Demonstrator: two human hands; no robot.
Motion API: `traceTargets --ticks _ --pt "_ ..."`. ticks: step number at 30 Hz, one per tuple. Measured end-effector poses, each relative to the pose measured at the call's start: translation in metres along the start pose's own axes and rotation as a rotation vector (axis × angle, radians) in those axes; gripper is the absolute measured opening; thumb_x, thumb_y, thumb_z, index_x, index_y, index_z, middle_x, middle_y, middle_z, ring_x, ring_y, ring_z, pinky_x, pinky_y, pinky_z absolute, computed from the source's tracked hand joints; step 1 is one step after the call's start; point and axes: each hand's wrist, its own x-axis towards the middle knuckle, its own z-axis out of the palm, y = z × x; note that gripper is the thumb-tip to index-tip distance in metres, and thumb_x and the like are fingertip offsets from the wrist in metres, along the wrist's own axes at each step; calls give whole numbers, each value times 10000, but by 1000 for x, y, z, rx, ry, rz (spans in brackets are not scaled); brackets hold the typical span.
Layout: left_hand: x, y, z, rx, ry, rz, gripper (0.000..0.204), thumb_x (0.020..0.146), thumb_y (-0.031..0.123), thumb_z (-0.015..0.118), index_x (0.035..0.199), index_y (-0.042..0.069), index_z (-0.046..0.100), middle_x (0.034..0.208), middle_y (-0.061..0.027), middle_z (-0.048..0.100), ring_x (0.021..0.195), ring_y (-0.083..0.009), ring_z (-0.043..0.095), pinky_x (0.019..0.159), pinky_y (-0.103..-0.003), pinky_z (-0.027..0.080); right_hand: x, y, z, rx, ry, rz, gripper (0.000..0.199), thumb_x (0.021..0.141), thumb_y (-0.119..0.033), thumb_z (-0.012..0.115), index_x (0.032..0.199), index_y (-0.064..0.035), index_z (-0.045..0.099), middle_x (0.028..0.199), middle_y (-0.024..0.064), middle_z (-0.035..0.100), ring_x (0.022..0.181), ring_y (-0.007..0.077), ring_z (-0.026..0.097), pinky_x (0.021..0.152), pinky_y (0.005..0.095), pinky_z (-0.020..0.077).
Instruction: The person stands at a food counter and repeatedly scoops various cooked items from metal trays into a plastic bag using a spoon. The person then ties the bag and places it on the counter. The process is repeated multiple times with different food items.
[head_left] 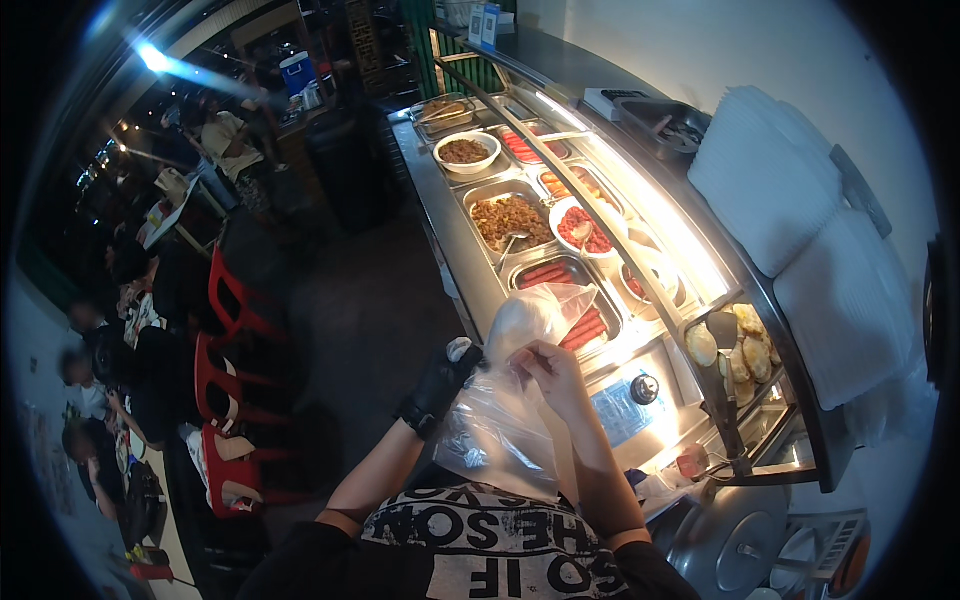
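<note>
A clear plastic bag (497, 432) hangs between my hands, in front of my chest. Its far part, pale and rounded (523, 322), bulges over the counter's near end; what it holds cannot be made out. My left hand (447, 378), in a black glove, is closed at the bag's left side, with a bit of white at its fingertips. My bare right hand (550, 378) pinches the plastic at the bag's right side. Just beyond the bag, a metal tray of red sausages (583, 328) sits in the lit counter.
The food counter (448, 235) holds a pan of minced food (508, 222) and white bowls. Fried eggs (745, 355) lie under the glass at right. Stacked white foam boxes (765, 175) stand by the wall. Red chairs (228, 380) and seated people are at left.
</note>
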Motion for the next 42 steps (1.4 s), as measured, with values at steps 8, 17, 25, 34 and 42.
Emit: traceTargets --ticks 8,17,25,34,42 --pt "-5 17 -1 156 77 -301 359 942 384 487 985 50 611 755 -30 556 721 -106 505 675 -299 430 -7 46 11 675 -165 40 148 946 -138 528 829 -47 530 727 9 536 551 102 501 572 227 437" --pt "41 -23 17 -725 214 -196 394 931 441 509 1103 92 566 940 3 564 856 -75 522 780 -251 439 32 70 -27 203 224 150 416 891 -124 547 1284 -38 440 995 104 624 829 153 608 743 313 525" --pt "77 -115 36 -577 168 -364 385 929 409 516 1116 76 561 944 -18 575 856 -90 534 760 -267 445 92 150 19 166 138 410 408 892 -128 539 1280 -44 444 1007 100 614 853 156 596 769 324 515" --pt "73 -165 36 -515 176 -482 377 927 374 523 1129 57 556 948 -42 588 856 -107 548 738 -285 452 89 198 20 223 196 552 400 893 -132 531 1276 -50 449 1021 97 604 881 160 582 798 337 504" --pt "75 -181 36 -481 193 -512 371 926 343 530 1141 41 550 952 -63 600 856 -123 560 718 -301 459 87 212 8 232 251 585 393 894 -136 524 1272 -55 454 1034 94 594 905 163 570 823 349 493"
